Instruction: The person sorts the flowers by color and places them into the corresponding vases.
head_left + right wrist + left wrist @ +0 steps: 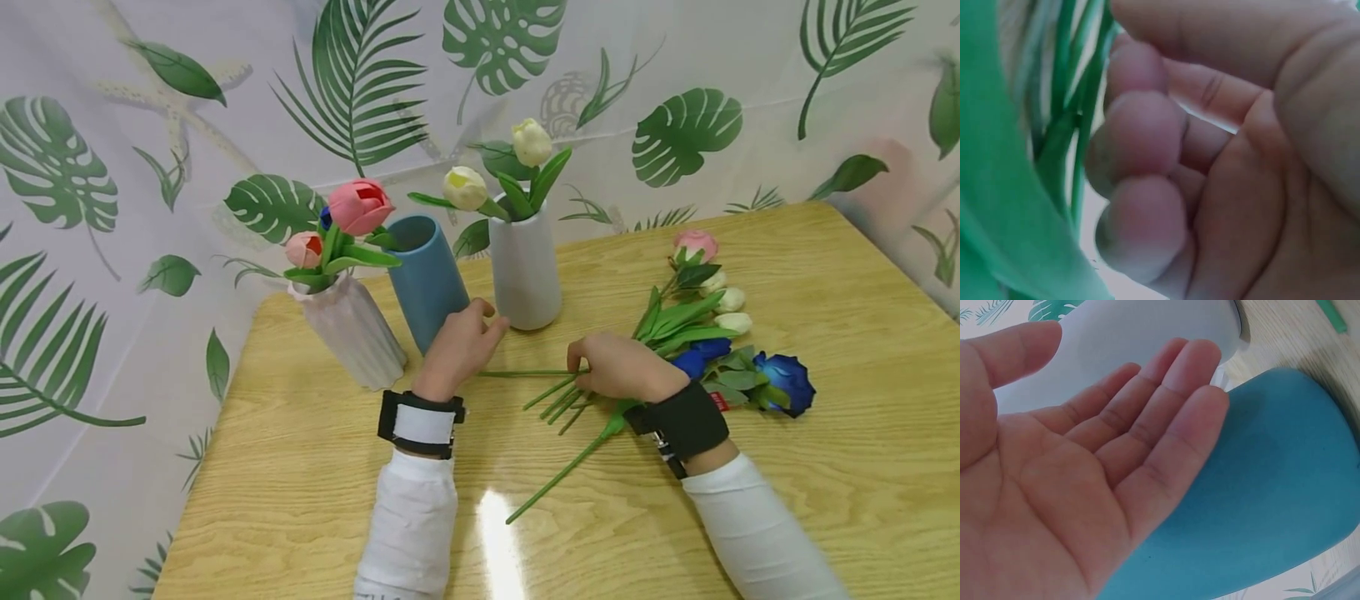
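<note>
My left hand, fingers loosely extended, is beside the lower part of a blue vase. In the left wrist view the palm shows bare, with the blue vase behind the fingers. No flower rises from that vase's mouth. My right hand curls over a bundle of artificial flowers, thumb and forefinger pinching a green flower stem. The bundle holds a pink rose, white tulips and a blue rose. Its stems point left across the table.
At left stands a pale ribbed vase with pink tulips. Behind my hands is a white vase holding cream tulips. One separate stem angles toward the front of the wooden table. A leaf-print cloth hangs behind.
</note>
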`<state>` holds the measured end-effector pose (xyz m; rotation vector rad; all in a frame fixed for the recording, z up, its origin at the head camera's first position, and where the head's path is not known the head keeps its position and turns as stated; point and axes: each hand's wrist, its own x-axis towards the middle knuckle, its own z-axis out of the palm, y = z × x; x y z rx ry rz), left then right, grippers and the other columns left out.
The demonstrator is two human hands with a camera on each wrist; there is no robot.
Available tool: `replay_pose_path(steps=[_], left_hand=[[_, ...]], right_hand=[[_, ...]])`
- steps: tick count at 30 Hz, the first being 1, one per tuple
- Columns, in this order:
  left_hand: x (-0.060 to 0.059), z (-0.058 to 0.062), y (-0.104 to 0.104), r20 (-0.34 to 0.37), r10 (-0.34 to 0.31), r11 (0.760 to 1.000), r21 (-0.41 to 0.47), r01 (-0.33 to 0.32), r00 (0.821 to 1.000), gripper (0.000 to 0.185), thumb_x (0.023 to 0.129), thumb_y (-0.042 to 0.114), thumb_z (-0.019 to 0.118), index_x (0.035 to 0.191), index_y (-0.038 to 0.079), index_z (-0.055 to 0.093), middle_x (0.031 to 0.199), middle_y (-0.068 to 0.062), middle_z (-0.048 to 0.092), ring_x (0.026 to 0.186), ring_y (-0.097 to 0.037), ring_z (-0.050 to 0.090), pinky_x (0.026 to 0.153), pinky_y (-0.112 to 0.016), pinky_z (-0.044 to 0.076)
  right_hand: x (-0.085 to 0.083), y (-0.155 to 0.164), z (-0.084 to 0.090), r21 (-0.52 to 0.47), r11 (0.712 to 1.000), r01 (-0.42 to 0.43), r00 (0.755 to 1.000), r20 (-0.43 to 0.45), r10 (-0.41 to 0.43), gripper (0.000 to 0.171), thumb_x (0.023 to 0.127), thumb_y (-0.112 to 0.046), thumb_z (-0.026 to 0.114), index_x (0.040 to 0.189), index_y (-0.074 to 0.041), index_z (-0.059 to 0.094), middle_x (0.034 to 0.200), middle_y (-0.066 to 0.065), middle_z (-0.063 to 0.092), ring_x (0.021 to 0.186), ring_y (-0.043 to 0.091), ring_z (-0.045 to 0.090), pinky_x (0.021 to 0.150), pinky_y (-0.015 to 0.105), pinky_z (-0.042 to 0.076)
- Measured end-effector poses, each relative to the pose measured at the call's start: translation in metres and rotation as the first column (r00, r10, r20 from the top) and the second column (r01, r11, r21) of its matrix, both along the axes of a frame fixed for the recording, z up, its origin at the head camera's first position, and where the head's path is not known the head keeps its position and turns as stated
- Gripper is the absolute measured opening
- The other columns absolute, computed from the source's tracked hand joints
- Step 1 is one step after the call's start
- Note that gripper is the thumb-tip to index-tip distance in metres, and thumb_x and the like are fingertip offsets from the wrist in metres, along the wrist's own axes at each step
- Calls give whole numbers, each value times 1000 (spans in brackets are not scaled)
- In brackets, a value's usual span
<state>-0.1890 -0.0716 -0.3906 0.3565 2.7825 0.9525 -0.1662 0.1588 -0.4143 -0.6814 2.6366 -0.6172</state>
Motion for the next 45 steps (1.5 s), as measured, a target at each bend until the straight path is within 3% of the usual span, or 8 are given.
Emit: replay_pose_path(steps=[5, 12, 16, 24, 34, 36, 43, 45], left_hand=[[1, 2, 0, 4, -10, 1000, -3, 10, 1000, 43, 105, 33, 50, 131, -1, 54, 89, -9, 63, 72, -21, 58, 63, -32, 44], [1, 3, 0, 15, -11, 1000, -13, 11, 1000, 44, 105, 34, 50, 132, 0, 54, 94, -10, 64, 73, -20, 58, 64, -31, 44], [1, 3, -1, 18, -15, 1000, -16, 15, 1000, 45, 105, 34, 49, 133, -1, 53, 88, -9, 62, 71, -20, 57, 62, -31, 42], [1, 2, 0, 35, -12, 1000, -20, 12, 999, 44, 105, 33, 50, 133, 0, 53, 82, -8, 62, 71, -20, 58, 62, -31, 43], [0, 1, -3, 45, -16, 999, -28, 17, 999, 45, 105, 36, 48, 134, 1, 53, 98, -11, 68, 77, -20, 61, 69, -34, 48], [0, 1, -4, 46, -21, 1000, -20, 22, 999, 46, 105, 36, 48, 135, 1, 53, 94, -10, 67, 75, -21, 61, 68, -34, 48], [-1, 1, -5, 68, -37, 999, 2, 37, 997, 46, 105, 38, 47, 135, 4, 53, 106, -11, 65, 81, -21, 60, 70, -34, 47], [-1, 1, -5, 67, -39, 999, -1, 39, 997, 46, 106, 38, 46, 135, 3, 53, 103, -11, 65, 81, -22, 60, 71, -35, 47]], right_hand=[[0, -1, -6, 22, 1000, -7, 1000, 3, 7, 23, 96, -10, 64, 116, 0, 66, 80, 3, 65, 57, 13, 48, 56, 27, 38], [0, 0, -7, -7, 1000, -22, 999, 33, 23, 10, 96, -9, 63, 104, -4, 67, 77, 2, 62, 59, 14, 47, 58, 28, 38], [0, 2, -4, -35, 999, -36, 998, 53, 38, 2, 95, -8, 63, 94, -7, 64, 72, 1, 56, 57, 13, 43, 57, 27, 36], [4, 6, 7, -74, 997, -37, 998, 56, 42, 6, 92, -6, 63, 88, -10, 62, 64, -2, 48, 52, 10, 36, 54, 27, 32], [9, 8, 23, -121, 993, 3, 998, 64, 5, 4, 97, -12, 60, 93, -10, 61, 59, -3, 42, 49, 11, 35, 52, 28, 31], [9, 8, 24, -125, 992, -4, 998, 60, 11, 4, 97, -12, 60, 94, -11, 61, 59, -3, 42, 50, 11, 35, 52, 28, 31], [11, 11, 28, -148, 989, -29, 998, 46, 36, 10, 93, -5, 61, 87, -12, 58, 63, -2, 43, 53, 11, 36, 55, 29, 33], [12, 13, 29, -144, 989, -31, 999, 38, 37, 10, 91, -4, 61, 86, -11, 58, 64, -2, 43, 53, 11, 35, 55, 29, 33]])
